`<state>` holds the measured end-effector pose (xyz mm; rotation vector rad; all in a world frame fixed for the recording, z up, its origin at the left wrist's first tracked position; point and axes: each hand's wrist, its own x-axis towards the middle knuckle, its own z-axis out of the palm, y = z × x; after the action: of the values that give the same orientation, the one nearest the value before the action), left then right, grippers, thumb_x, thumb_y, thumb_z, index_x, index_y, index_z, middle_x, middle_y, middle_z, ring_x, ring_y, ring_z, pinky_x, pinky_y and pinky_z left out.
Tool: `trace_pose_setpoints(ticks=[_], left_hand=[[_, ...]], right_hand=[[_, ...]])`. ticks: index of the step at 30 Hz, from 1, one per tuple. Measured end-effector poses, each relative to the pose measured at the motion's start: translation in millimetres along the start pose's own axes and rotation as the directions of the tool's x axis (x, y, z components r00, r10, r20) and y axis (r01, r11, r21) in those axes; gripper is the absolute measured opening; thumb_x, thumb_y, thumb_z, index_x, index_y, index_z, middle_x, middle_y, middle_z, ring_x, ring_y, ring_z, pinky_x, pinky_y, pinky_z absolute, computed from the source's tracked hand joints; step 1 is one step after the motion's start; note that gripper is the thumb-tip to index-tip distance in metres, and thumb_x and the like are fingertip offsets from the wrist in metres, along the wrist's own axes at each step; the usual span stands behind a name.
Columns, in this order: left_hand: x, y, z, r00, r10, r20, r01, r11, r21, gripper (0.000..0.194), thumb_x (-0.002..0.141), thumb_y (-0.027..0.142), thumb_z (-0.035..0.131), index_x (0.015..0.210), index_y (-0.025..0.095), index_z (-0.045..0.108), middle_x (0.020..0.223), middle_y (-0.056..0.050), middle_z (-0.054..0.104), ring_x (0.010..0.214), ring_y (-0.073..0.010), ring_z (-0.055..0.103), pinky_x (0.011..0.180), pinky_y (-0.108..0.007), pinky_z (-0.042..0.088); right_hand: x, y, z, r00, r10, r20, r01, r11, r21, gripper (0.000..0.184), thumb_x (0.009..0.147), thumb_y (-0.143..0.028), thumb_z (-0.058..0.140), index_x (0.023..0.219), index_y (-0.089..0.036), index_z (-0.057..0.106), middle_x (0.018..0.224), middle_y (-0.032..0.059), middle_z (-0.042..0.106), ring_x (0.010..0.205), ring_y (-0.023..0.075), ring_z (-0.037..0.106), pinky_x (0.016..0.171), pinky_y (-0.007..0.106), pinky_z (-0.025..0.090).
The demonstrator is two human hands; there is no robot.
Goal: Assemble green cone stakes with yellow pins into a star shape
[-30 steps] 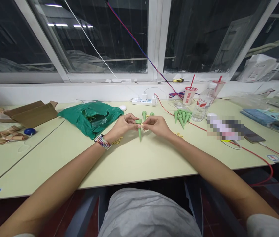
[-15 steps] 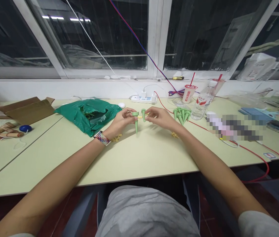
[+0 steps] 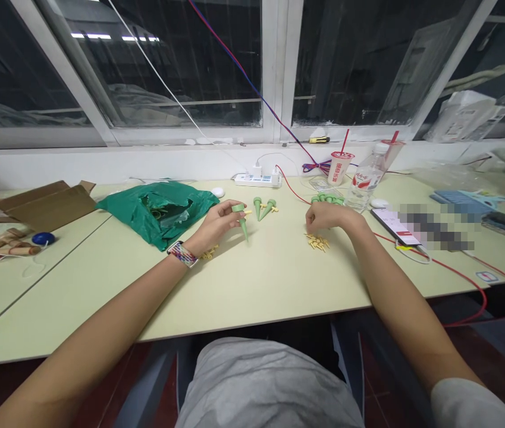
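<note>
In my left hand (image 3: pixel 216 229) is a green plant watering spike (image 3: pixel 242 224), pinched near its wide top. Its point is down, and a small yellow valve piece (image 3: pixel 248 212) sticks out at the side. My right hand (image 3: pixel 329 215) is curled with fingers bent down, just behind a pile of small yellow valve pieces (image 3: pixel 317 242); whether its fingertips hold one is hidden. Behind that hand are several more green spikes (image 3: pixel 323 197), partly covered. Two spikes (image 3: pixel 257 208) with yellow pieces lie between my hands. Other yellow pieces (image 3: pixel 210 252) are beside my left wrist.
A torn green plastic bag (image 3: pixel 122 205) lies behind my left hand, with a cardboard box (image 3: pixel 51 205) further left. At the back stand a power strip (image 3: pixel 259 179), a paper cup (image 3: pixel 339 169) and a water bottle (image 3: pixel 363 184). A phone (image 3: pixel 395 226) and red cable (image 3: pixel 452 267) lie right.
My right hand has moved right, away from the spike in my left hand, to the yellow pieces. Two spikes now show fully on the table. My left hand still holds its spike.
</note>
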<state>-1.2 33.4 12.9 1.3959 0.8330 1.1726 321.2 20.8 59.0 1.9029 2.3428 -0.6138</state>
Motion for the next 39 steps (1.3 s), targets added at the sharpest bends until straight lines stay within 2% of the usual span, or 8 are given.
trace_pose_setpoints(ticks=[9, 15, 20, 23, 27, 31, 34, 39], left_hand=[[4, -14, -7.4, 0.998, -0.020, 0.068, 0.019, 1.000, 0.009, 0.042, 0.073, 0.035, 0.093, 0.109, 0.018, 0.078, 0.105, -0.009, 0.075, 0.094, -0.0203, 0.070, 0.084, -0.032, 0.057], [2, -12, -5.2, 0.998, -0.031, 0.060, 0.030, 0.999, 0.025, 0.043, 0.073, 0.036, 0.093, 0.109, 0.018, 0.076, 0.098, -0.007, 0.075, 0.088, -0.0201, 0.074, 0.085, -0.033, 0.059], [0, -8, -1.3, 0.998, -0.048, 0.050, 0.047, 0.998, 0.034, 0.047, 0.072, 0.038, 0.093, 0.110, 0.018, 0.074, 0.099, -0.008, 0.076, 0.089, -0.0226, 0.077, 0.086, -0.037, 0.061], [-1, -8, 0.3, 0.998, -0.040, 0.051, 0.037, 0.997, 0.061, 0.048, 0.072, 0.039, 0.093, 0.111, 0.018, 0.073, 0.098, -0.008, 0.076, 0.088, -0.0230, 0.077, 0.086, -0.037, 0.062], [-5, -5, 4.7, 0.997, -0.012, 0.077, 0.003, 0.993, 0.115, 0.047, 0.076, 0.042, 0.091, 0.111, 0.018, 0.073, 0.097, -0.008, 0.077, 0.090, -0.0240, 0.078, 0.089, -0.038, 0.062], [-11, -2, 13.6, 0.992, 0.026, 0.126, -0.047, 0.985, 0.167, 0.044, 0.079, 0.044, 0.089, 0.111, 0.018, 0.072, 0.096, -0.008, 0.078, 0.091, -0.0245, 0.077, 0.092, -0.040, 0.061], [-15, 1, 21.2, 0.984, 0.046, 0.169, -0.078, 0.980, 0.184, 0.041, 0.081, 0.044, 0.087, 0.108, 0.017, 0.072, 0.094, -0.008, 0.078, 0.090, -0.0246, 0.077, 0.092, -0.041, 0.060], [-20, 7, 30.6, 0.985, 0.037, 0.167, -0.072, 0.976, 0.206, 0.040, 0.079, 0.046, 0.088, 0.101, 0.018, 0.071, 0.092, -0.008, 0.078, 0.090, -0.0258, 0.077, 0.093, -0.043, 0.059]], right_hand=[[3, -9, 9, 0.997, -0.032, -0.077, 0.028, 0.998, -0.051, 0.013, 0.074, -0.011, 0.070, 0.083, -0.017, 0.078, 0.090, 0.0064, 0.078, 0.080, 0.0187, 0.068, 0.062, 0.026, 0.042], [5, -1, 12, 0.996, -0.011, -0.092, 0.009, 1.000, -0.018, 0.026, 0.070, -0.016, 0.080, 0.096, -0.019, 0.079, 0.102, 0.0085, 0.078, 0.086, 0.0213, 0.070, 0.066, 0.026, 0.045], [6, 3, 12, 0.995, -0.027, -0.094, 0.026, 1.000, -0.012, 0.013, 0.070, -0.010, 0.075, 0.081, -0.017, 0.077, 0.093, 0.0097, 0.078, 0.081, 0.0219, 0.068, 0.066, 0.028, 0.045], [10, 0, 16, 0.978, -0.080, -0.191, 0.082, 0.997, 0.001, 0.011, 0.076, -0.012, 0.070, 0.083, -0.017, 0.076, 0.091, 0.0077, 0.076, 0.077, 0.0190, 0.066, 0.065, 0.027, 0.043], [17, -13, 28, 0.861, -0.318, -0.396, 0.374, 0.925, 0.070, 0.011, 0.081, -0.013, 0.066, 0.086, -0.016, 0.076, 0.092, 0.0062, 0.072, 0.080, 0.0168, 0.066, 0.073, 0.026, 0.048], [18, -36, 43, 0.686, -0.422, -0.593, 0.653, 0.717, 0.244, 0.010, 0.082, -0.015, 0.066, 0.085, -0.018, 0.076, 0.096, 0.0046, 0.065, 0.079, 0.0145, 0.067, 0.077, 0.027, 0.054], [16, -51, 53, 0.607, -0.406, -0.684, 0.734, 0.617, 0.284, 0.010, 0.083, -0.018, 0.066, 0.085, -0.019, 0.076, 0.096, 0.0043, 0.062, 0.077, 0.0144, 0.066, 0.073, 0.028, 0.057], [16, -59, 62, 0.533, -0.391, -0.750, 0.772, 0.588, 0.242, 0.010, 0.085, -0.019, 0.066, 0.085, -0.022, 0.075, 0.094, 0.0042, 0.061, 0.080, 0.0161, 0.065, 0.071, 0.029, 0.060]])
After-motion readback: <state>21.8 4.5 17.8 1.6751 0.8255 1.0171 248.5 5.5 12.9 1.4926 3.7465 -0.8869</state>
